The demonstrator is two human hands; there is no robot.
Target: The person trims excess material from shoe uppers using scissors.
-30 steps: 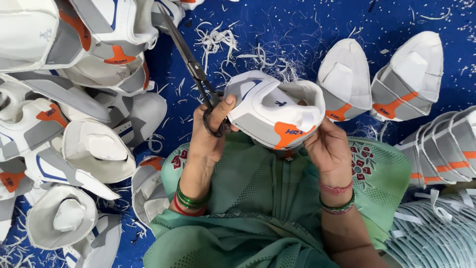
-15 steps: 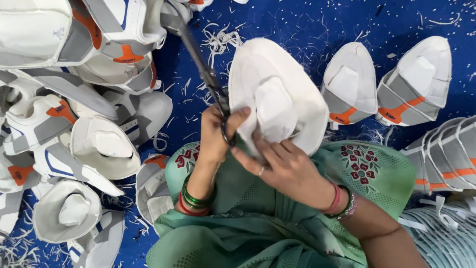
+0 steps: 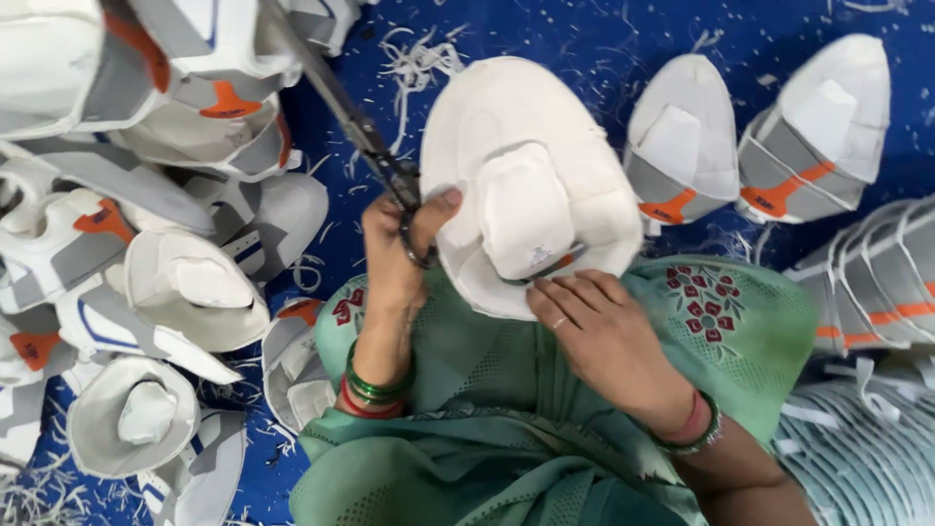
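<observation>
Near us, over our green-clad lap, our right hand (image 3: 609, 336) lies flat, fingers loosely spread, pinning the lower edge of the white shoe upper (image 3: 531, 185). At 9 o'clock of the upper, our left hand (image 3: 399, 248) is closed round the scissors (image 3: 375, 156), thumb pressed on the upper's rim. We judge trimming of the edge is in hand; next calls for bringing blades to the rim while the right steadies. The upper is held above the lap, underside toward us, pale, padded tongue in the middle. Farther, at 9 o'clock a pile of uppers (image 3: 146, 234); at 2 o'clock two more (image 3: 769, 136) on blue floor (image 3: 584, 34) with white scraps.
</observation>
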